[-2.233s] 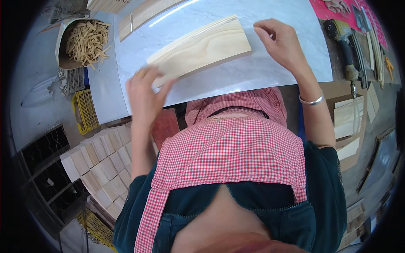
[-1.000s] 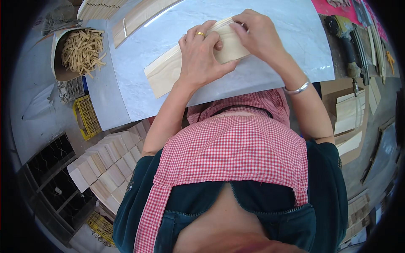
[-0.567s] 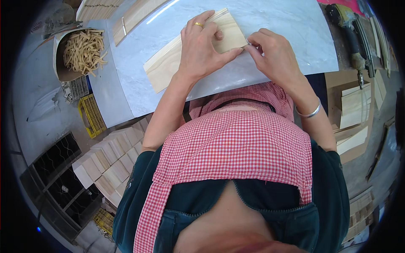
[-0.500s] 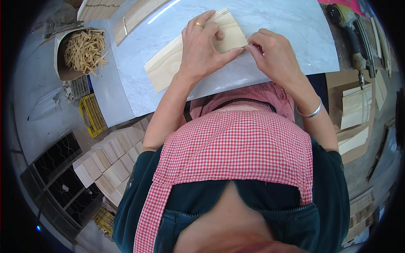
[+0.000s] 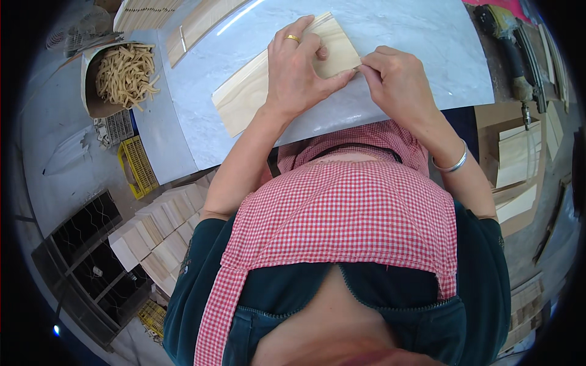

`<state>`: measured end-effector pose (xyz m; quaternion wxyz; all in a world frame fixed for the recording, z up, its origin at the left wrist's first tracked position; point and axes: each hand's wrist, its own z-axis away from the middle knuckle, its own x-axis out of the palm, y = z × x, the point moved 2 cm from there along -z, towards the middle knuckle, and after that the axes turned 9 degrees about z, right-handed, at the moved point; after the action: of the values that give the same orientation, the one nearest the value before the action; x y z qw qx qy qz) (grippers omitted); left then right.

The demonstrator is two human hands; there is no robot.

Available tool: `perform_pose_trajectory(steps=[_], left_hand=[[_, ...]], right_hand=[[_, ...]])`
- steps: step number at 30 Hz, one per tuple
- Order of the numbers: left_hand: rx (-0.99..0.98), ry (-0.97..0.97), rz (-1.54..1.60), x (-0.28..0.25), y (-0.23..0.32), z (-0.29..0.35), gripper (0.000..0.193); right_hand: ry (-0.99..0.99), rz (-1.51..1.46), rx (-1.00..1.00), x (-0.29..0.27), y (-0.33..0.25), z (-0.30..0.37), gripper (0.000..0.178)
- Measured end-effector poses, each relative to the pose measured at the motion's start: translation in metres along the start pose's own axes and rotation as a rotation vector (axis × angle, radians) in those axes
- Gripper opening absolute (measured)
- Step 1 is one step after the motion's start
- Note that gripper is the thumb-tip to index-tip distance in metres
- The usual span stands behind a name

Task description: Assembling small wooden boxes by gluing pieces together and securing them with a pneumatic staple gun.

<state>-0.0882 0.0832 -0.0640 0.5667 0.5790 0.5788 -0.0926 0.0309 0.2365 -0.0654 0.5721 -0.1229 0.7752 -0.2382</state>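
Observation:
A pale wooden board (image 5: 244, 97) lies slanted on the grey-white marbled tabletop, with narrow grooves along its far edge. My left hand (image 5: 296, 73) spans it, fingers at the far edge and thumb along the near edge towards the right corner. At that right corner my right hand (image 5: 397, 79) is closed in a pinch, its fingertips touching the board's end. Whatever sits between those fingertips is hidden or too small to make out.
A carton (image 5: 91, 79) of small wooden strips stands left of the table (image 5: 244, 46). Another wooden piece (image 5: 204, 27) lies at the far left. Stacked wooden blocks (image 5: 162, 229) sit lower left. On the right are a pneumatic nail gun (image 5: 510, 49) and a box of boards (image 5: 516, 152).
My right fingers have drawn into a tighter pinch at the board's corner. The view has shifted slightly; the board stays in place under my left hand.

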Motion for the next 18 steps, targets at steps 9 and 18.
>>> perform_pose_trajectory(steps=[9, 18], left_hand=[[0.073, -0.023, -0.025, 0.0, -0.005, -0.007, 0.05], [0.07, -0.037, 0.031, 0.002, -0.01, -0.012, 0.051]], right_hand=[[0.043, -0.014, -0.05, 0.003, 0.004, 0.003, 0.005], [0.141, -0.127, -0.124, 0.012, 0.016, 0.008, 0.011]])
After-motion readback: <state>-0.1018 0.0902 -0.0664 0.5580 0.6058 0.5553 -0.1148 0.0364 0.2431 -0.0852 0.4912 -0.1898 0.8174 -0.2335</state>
